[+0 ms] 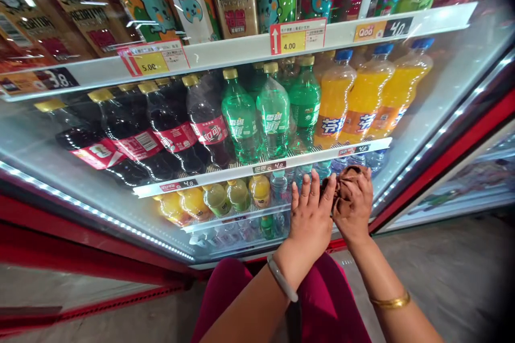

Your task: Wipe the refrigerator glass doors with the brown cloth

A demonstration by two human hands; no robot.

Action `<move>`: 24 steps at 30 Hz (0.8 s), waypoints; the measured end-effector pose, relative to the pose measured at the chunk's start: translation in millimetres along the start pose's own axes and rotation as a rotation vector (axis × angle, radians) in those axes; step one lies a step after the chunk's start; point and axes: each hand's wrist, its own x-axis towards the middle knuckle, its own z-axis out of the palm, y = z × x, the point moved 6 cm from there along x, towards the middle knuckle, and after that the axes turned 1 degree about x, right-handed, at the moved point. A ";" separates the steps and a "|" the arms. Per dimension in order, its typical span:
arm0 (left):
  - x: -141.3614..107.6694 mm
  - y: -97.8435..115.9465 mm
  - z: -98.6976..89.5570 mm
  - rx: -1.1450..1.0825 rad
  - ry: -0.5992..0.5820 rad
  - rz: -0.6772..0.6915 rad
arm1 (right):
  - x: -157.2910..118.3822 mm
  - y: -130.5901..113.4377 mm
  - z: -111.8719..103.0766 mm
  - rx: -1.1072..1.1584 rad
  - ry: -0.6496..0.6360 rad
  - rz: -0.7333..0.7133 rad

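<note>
My left hand (311, 211), a pale bangle at its wrist, is stretched out with its fingers apart in front of the lower shelves. Its thumb side lies close against a crumpled brown cloth (346, 193); whether it presses on the cloth cannot be made out. Bunched in the fingers of my right hand (359, 211) is that same cloth, and a gold bangle circles this wrist. Just above both hands runs a white shelf edge (225, 174) with price labels. Parts of the small bottles behind the hands are hidden.
Cola bottles (171, 123), green soda bottles (273, 112) and orange soda bottles (364, 96) line the middle shelf. Large drink cartons (189, 5) stand above. Yellow drink bottles (193, 203) sit lower. A red cabinet frame (442, 166) borders the right side.
</note>
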 end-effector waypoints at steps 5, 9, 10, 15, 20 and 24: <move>-1.6 2.4 3.6 -0.017 -0.056 -0.033 | 7.7 37.9 -19.3 -0.072 0.142 0.185; 6.5 10.4 5.0 -0.025 -0.029 -0.009 | 43.3 8.6 -14.1 -0.034 0.132 0.160; 8.1 11.0 5.1 -0.022 -0.017 -0.011 | 43.5 1.2 -10.4 -0.024 0.102 0.120; 8.4 15.7 9.3 0.004 -0.044 0.083 | -2.3 23.8 -7.0 -0.056 0.036 0.011; 16.1 33.5 13.2 -0.047 -0.076 0.199 | 14.4 82.2 -34.2 -0.163 0.220 0.133; 37.0 52.5 11.6 -0.135 -0.054 0.230 | 66.5 73.0 -46.3 -0.158 0.278 0.022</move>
